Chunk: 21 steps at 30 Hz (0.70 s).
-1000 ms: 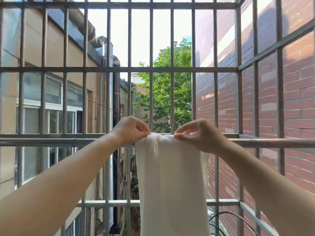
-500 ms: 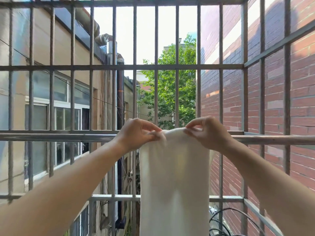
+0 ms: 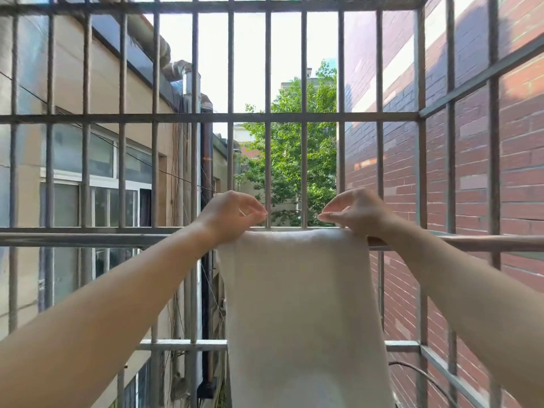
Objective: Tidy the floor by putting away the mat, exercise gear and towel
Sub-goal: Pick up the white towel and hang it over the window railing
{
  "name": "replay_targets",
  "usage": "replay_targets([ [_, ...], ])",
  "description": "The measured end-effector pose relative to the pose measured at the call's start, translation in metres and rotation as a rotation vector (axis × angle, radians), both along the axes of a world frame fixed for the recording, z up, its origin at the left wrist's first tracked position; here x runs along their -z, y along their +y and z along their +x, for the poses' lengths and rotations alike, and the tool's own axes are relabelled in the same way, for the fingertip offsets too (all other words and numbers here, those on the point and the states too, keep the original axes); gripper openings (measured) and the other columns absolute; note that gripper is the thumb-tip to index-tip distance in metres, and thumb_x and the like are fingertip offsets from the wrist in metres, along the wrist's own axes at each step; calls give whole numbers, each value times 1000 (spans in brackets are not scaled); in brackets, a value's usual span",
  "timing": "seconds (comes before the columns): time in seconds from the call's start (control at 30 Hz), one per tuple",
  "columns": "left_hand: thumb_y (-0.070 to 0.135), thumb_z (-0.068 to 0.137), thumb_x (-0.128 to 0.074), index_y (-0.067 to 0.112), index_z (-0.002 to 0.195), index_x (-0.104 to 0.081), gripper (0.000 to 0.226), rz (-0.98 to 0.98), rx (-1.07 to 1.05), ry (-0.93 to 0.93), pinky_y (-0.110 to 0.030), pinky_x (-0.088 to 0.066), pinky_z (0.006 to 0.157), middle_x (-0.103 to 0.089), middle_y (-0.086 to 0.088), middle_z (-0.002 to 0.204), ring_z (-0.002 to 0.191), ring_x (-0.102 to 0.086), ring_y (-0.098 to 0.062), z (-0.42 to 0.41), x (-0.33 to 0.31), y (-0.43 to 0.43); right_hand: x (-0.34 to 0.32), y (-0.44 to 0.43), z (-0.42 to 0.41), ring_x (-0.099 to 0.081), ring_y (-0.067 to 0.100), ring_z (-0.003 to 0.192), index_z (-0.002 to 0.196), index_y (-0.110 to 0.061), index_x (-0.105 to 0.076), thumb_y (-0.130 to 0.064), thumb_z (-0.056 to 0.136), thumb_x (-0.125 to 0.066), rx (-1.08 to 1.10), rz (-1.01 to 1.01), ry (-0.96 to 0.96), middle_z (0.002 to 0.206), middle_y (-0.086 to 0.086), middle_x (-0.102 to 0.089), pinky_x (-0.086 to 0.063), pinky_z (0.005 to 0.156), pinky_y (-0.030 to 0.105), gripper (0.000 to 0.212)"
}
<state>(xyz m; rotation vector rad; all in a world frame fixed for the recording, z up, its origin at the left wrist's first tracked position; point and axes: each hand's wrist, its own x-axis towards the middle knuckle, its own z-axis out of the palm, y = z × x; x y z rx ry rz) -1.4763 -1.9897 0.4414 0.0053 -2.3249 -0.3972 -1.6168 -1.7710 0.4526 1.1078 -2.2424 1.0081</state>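
Observation:
A white towel (image 3: pixel 303 304) hangs flat over a horizontal metal rail (image 3: pixel 88 238) inside a barred window cage, its lower end running out of the bottom of the view. My left hand (image 3: pixel 232 216) is over the towel's top left corner and my right hand (image 3: pixel 353 213) over its top right corner. The wrists rest on the towel's fold. On each hand the thumb and fingertips are pinched together just above the cloth, with nothing visible between them. No mat or exercise gear is in view.
Vertical and horizontal grey bars (image 3: pixel 268 117) close off the front and right side. A beige building (image 3: pixel 73 142) stands outside on the left, a red brick wall (image 3: pixel 515 172) on the right, a green tree (image 3: pixel 294 160) beyond. Dark cables (image 3: pixel 424 375) lie at lower right.
My hands have moved apart along the rail, spreading the bunched top of the towel wider and flatter. The fingertips that pinched the cloth now sit lifted just above it.

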Motion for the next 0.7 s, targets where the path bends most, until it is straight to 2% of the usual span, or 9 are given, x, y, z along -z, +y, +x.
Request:
replay_targets([
  [0.13,39,84,-64,30,94,-71,15,-80,94,-32,-27,-50,78,-67,15,90,84,-62,-6,10,18,22,10,17,18,-66,10,78,86,-17,-75,-32,71,-78,-56,-81,90,85,-4,-72,-52,70,23,21],
  [0.23,39,83,-65,30,102,-70,21,-114,99,-29,-27,-48,81,-67,8,98,92,-60,-10,6,24,37,24,26,32,-63,-2,74,84,-21,-74,-33,72,-78,-37,-73,163,75,-17,-66,-50,65,16,18],
  [0.27,39,83,-65,29,106,-68,25,-109,106,-26,-29,-48,84,-68,6,103,95,-60,-12,4,25,43,28,29,35,-63,-1,75,84,-21,-74,-32,72,-78,-33,-98,178,74,-19,-65,-51,66,19,17],
  [0.33,40,82,-66,30,112,-65,32,-138,109,-34,-31,-46,90,-66,4,112,103,-59,-14,-5,29,55,35,42,37,-65,7,78,86,-21,-74,-29,74,-77,-17,-160,198,79,-12,-68,-54,71,27,15],
  [0.4,43,81,-67,31,113,-64,34,-189,92,-32,-29,-44,89,-64,4,115,106,-57,-15,-16,33,65,39,55,37,-65,13,81,92,-18,-73,-25,76,-76,10,-182,215,89,-4,-71,-55,73,28,17],
  [0.53,39,77,-72,27,93,-71,20,-105,94,119,-22,-37,70,-68,4,96,89,-60,-14,-27,36,75,38,71,34,-64,11,80,99,-14,-72,-22,78,-75,53,-151,244,96,-3,-70,-47,65,10,23],
  [0.63,34,75,-75,28,79,-72,8,-16,126,147,-20,-36,64,-63,10,77,77,-58,-8,-29,34,73,36,77,34,-64,11,80,98,-16,-73,-23,77,-76,64,-145,240,94,-5,-70,-51,69,18,22],
  [0.7,32,76,-75,33,74,-69,7,3,129,151,-21,-40,65,-62,11,72,76,-61,-10,-29,31,68,37,78,32,-66,11,81,97,-16,-73,-23,77,-76,55,-122,259,95,-2,-72,-55,73,25,21],
])
